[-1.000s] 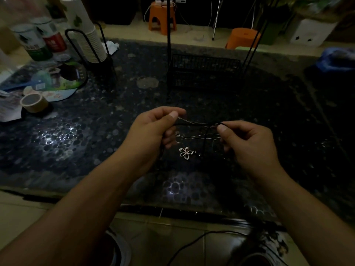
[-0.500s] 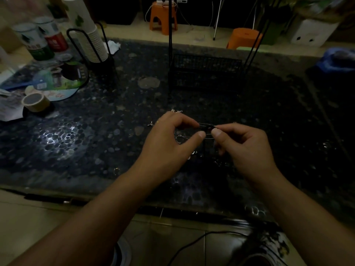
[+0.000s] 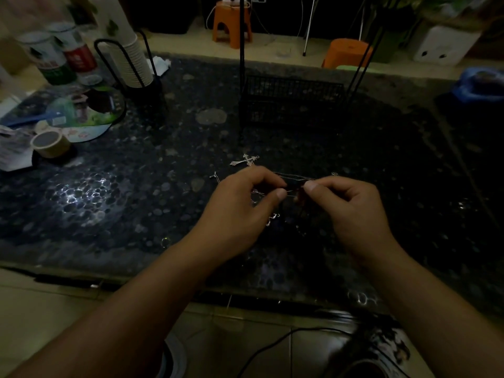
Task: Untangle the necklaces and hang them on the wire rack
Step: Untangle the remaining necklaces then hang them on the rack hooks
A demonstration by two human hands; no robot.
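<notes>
Over the dark table (image 3: 114, 214) | left hand (image 3: 242, 205) and right hand (image 3: 351, 208) each pinch the tangled necklaces (image 3: 293, 184), fingertips nearly meeting | step: untangling, 0 hung | wire rack (image 3: 291, 100) stands beyond | next, likely: tease 1 chain free.

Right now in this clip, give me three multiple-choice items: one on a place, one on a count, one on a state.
1. Where does the cross pendant lie?
A. on the table beyond the hands
B. hung on the wire rack
C. inside the tape roll

2. How many orange stools stand beyond the table?
A. one
B. two
C. four

3. How are the hands occupied?
A. both flat on the table
B. both pinching the tangled chains
C. one lifting the rack

Answers:
1 A: it rests on the dark table, short of the wire rack.
2 B: one stool and another.
3 B: left hand and right hand pinch the tangled chains.
</notes>
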